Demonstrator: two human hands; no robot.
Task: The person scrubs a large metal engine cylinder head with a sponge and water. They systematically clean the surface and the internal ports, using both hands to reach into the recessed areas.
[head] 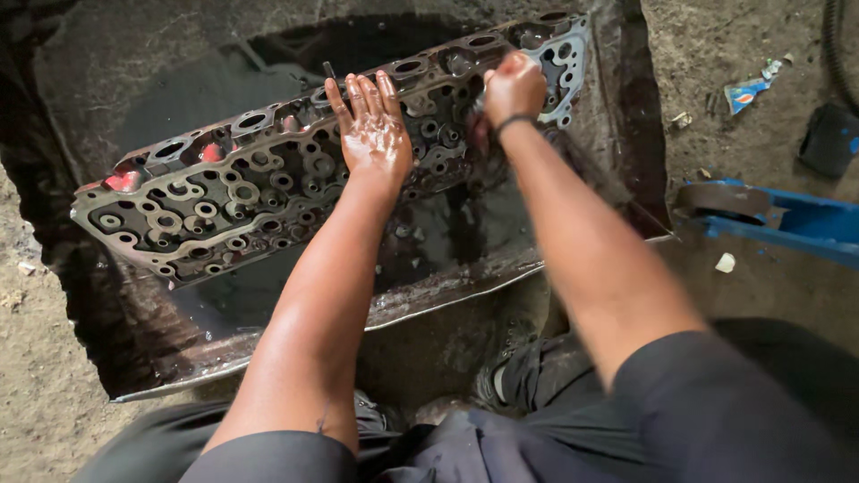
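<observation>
Washing step in hand, by judgement. Left hand (376, 130) flat and open, fingers pressed on wet cylinder head (268, 183), steadying it in oily metal tray (429, 300). Right hand (514, 88) closed on something dark, maybe brush, scrubbing just right of left hand. Next probably: firm hold, more scrubbing toward far end.

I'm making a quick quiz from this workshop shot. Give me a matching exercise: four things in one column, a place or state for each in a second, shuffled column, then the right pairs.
Things:
1. left hand
2. right hand
3. cylinder head
4. blue metal part

Places or states:
A. lies on the dirt floor at the right
B. closed into a fist near the far end of the casting
C. rests tilted in the dark, oily metal tray
D. flat and wet, fingers straight, pressed on the casting

Pairs: 1-D, 2-B, 3-C, 4-A
</observation>
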